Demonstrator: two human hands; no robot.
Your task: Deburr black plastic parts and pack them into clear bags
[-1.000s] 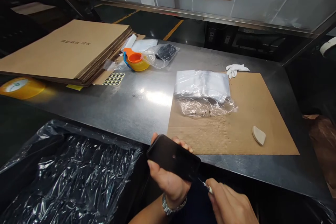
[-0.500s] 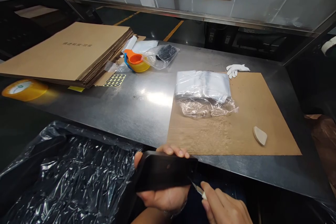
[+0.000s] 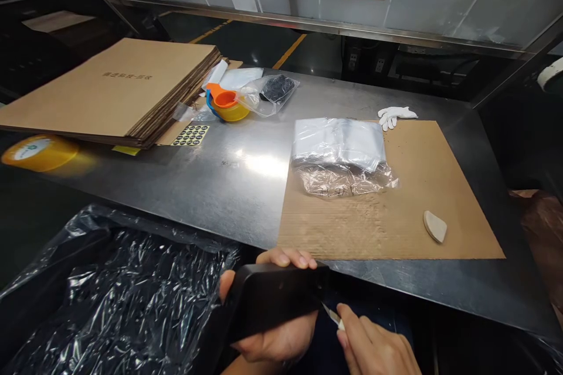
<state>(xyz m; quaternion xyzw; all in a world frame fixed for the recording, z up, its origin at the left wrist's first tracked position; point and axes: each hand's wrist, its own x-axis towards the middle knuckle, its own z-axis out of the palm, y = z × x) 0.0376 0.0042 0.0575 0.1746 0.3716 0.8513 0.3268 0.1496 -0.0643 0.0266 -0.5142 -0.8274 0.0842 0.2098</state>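
A black box-like plastic part (image 3: 275, 299) is gripped in my left hand (image 3: 285, 337), which wraps round it from below with fingertips over the far edge and the thumb at its left end. My right hand (image 3: 378, 343) is closed round the pale handle of a small knife (image 3: 333, 315). The thin blade points up and left, its tip at the lower right corner of the black part; whether it touches I cannot tell. Both hands are in front of the table's near edge.
On the metal table (image 3: 211, 187) lie a cardboard sheet (image 3: 422, 176), a stack of clear plastic bags (image 3: 338, 143), a beige wedge-shaped piece (image 3: 435, 226) and a white glove (image 3: 396, 116). Stacked cardboard (image 3: 132, 91), a tape dispenser (image 3: 226, 104) and a black-lined bin (image 3: 132, 299) are leftward.
The black part has tilted in my left hand, its left end now a little lower and its far side turned more into view. My right hand with the knife has hardly moved.
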